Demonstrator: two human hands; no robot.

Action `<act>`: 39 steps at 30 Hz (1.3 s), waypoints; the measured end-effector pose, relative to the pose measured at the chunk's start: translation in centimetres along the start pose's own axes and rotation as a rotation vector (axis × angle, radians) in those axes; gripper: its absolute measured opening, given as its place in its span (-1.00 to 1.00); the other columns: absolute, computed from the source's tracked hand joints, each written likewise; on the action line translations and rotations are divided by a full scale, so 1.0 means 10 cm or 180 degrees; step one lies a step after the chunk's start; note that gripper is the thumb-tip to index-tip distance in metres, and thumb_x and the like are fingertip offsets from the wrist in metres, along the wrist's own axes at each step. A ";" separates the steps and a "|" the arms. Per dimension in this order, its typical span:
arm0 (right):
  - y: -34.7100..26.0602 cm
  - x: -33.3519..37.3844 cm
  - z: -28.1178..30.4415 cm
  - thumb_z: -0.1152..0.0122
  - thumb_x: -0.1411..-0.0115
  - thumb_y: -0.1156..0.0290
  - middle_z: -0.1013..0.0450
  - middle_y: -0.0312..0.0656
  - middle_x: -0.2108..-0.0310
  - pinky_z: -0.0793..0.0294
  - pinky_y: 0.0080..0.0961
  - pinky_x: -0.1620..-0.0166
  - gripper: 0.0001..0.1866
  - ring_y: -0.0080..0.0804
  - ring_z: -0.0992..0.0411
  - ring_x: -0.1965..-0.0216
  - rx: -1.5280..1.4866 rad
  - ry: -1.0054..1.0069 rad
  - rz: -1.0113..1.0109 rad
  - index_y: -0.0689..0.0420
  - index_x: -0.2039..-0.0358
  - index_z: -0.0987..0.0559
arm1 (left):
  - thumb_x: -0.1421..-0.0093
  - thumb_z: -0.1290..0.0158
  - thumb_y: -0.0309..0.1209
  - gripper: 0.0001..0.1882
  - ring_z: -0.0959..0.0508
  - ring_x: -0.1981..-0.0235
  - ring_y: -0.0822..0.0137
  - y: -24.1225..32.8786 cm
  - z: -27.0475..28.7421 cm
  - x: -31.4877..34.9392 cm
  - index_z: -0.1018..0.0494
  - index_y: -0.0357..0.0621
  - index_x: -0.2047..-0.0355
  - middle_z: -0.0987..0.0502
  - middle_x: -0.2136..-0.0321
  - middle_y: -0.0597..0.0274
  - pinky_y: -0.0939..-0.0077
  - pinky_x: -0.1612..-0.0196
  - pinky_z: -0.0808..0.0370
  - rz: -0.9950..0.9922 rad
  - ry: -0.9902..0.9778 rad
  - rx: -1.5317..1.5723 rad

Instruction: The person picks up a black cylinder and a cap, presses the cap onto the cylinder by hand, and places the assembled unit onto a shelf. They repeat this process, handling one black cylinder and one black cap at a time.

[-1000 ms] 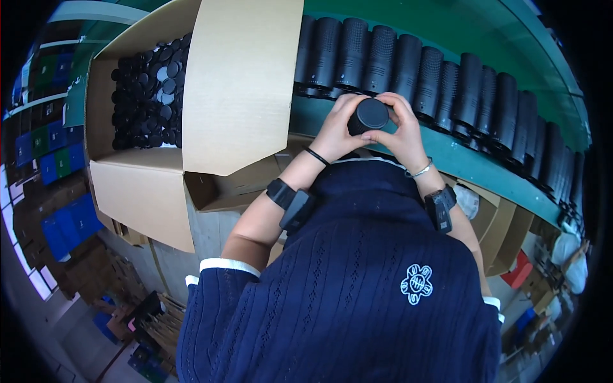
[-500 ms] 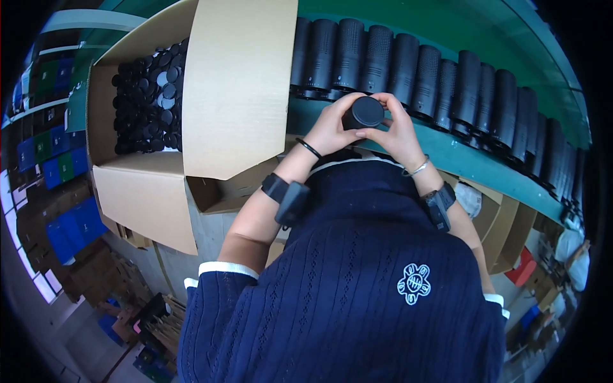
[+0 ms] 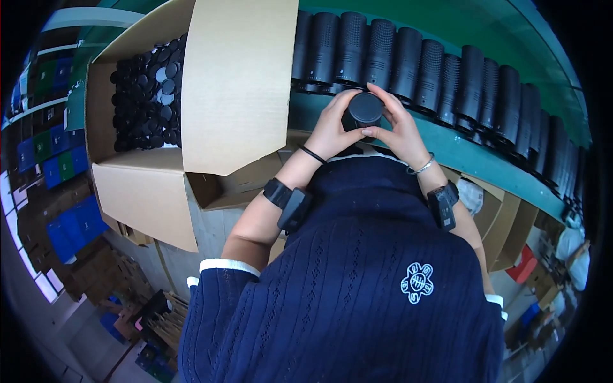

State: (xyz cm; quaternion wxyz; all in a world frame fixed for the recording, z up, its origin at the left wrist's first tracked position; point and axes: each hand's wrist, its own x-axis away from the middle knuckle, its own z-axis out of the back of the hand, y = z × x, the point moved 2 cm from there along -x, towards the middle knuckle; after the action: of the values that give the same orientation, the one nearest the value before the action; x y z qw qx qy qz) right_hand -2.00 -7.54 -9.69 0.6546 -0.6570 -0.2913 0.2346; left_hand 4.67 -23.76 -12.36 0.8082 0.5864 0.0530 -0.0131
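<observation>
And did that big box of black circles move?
No, the cardboard box hasn't visibly shifted: its tall flap stays just left of the row of black tubes.

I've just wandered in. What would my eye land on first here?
Probably the long row of black cylinders curving along the green bench at upper right. Just above the middle, the left hand and right hand together hold a round-topped black piece. At upper left, an open cardboard box contains a heap of dark discs.
</observation>
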 end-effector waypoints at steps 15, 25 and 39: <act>0.09 0.08 0.07 -0.46 0.07 0.58 -0.35 -0.21 -0.12 -0.31 -0.45 -0.24 -0.21 -0.43 -0.31 -0.17 -0.0035 0.0197 0.0022 0.17 -0.20 -0.33 | 0.08 -0.29 -0.47 -0.25 -0.46 -0.08 -0.07 0.18 -0.20 -0.02 -0.27 -0.22 -0.16 -0.44 -0.04 -0.12 0.24 -0.12 -0.43 0.0128 0.0297 -0.0088; -0.01 0.07 0.03 -0.46 0.06 0.51 -0.38 -0.17 -0.02 -0.39 -0.47 -0.10 -0.30 -0.42 -0.38 -0.06 0.1183 0.0398 0.0253 0.21 -0.13 -0.37 | 0.03 -0.28 -0.37 -0.36 -0.56 0.04 -0.05 0.07 -0.22 0.03 -0.34 -0.33 -0.05 -0.52 0.11 -0.14 0.32 0.00 -0.48 -0.0006 0.0501 -0.0182; -0.08 0.23 0.28 -0.41 0.02 0.57 -0.27 -0.19 -0.12 -0.41 -0.34 -0.16 -0.24 -0.36 -0.28 -0.17 0.0356 0.0048 -0.0225 0.11 -0.23 -0.34 | 0.10 -0.27 -0.48 -0.38 -0.52 0.07 -0.12 0.38 -0.09 -0.16 -0.37 -0.25 -0.03 -0.50 0.08 -0.13 0.19 -0.02 -0.47 0.0203 -0.0522 -0.0811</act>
State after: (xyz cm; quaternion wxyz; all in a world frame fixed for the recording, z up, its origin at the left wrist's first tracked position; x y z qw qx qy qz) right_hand -2.40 -3.94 -8.84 0.7004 -0.6104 -0.2957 0.2222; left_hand 3.37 -21.77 -8.88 0.8777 0.4774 -0.0307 -0.0284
